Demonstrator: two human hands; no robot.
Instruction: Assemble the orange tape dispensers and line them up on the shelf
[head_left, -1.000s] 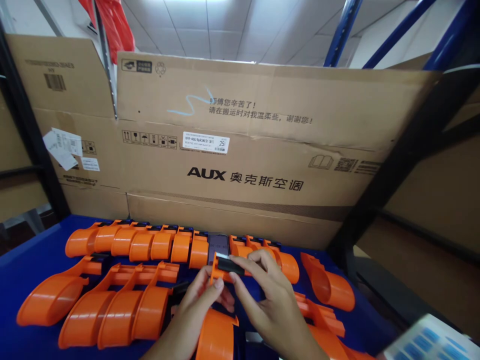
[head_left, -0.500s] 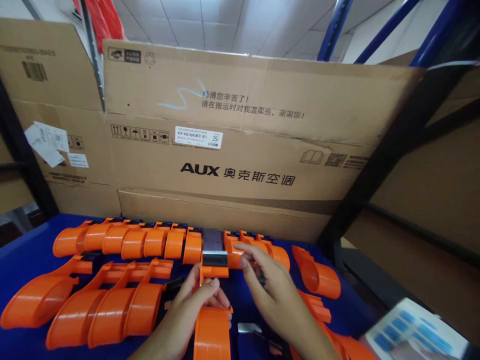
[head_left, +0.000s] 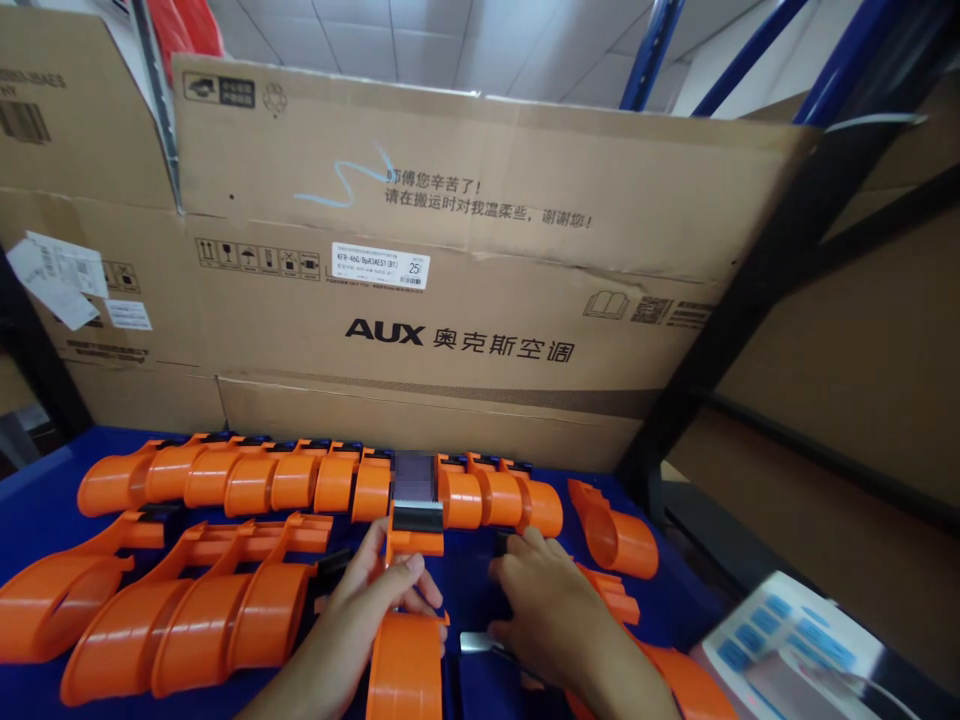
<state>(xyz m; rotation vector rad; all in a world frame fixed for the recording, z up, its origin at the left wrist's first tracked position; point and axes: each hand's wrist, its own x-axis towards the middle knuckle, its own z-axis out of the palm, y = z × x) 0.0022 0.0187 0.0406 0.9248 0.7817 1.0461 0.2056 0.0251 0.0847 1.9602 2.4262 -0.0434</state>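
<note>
My left hand (head_left: 394, 585) is closed around the handle of an orange tape dispenser (head_left: 406, 665), held upright at the front. A black strip (head_left: 418, 517) with a pale serrated blade (head_left: 418, 504) sits at its top. To the right, my right hand (head_left: 544, 590) is lowered over the blue surface with its fingers bent and together. Beneath its fingertips a dark piece (head_left: 504, 543) partly shows, and what the fingers grip is hidden. A shiny metal piece (head_left: 480, 643) lies beside its thumb.
Several orange dispensers (head_left: 251, 485) line the back of the blue surface (head_left: 457, 575). More dispensers (head_left: 202, 625) lie at the left, and another (head_left: 622, 540) on the right. A cardboard panel (head_left: 450, 400) stands behind. A white device with blue keys (head_left: 787, 640) sits at front right, near a dark post (head_left: 720, 350).
My right hand has moved down from beside the blade to the blue surface, its fingers turning downward. The left hand still holds the tape dispenser. The whole view has shifted slightly.
</note>
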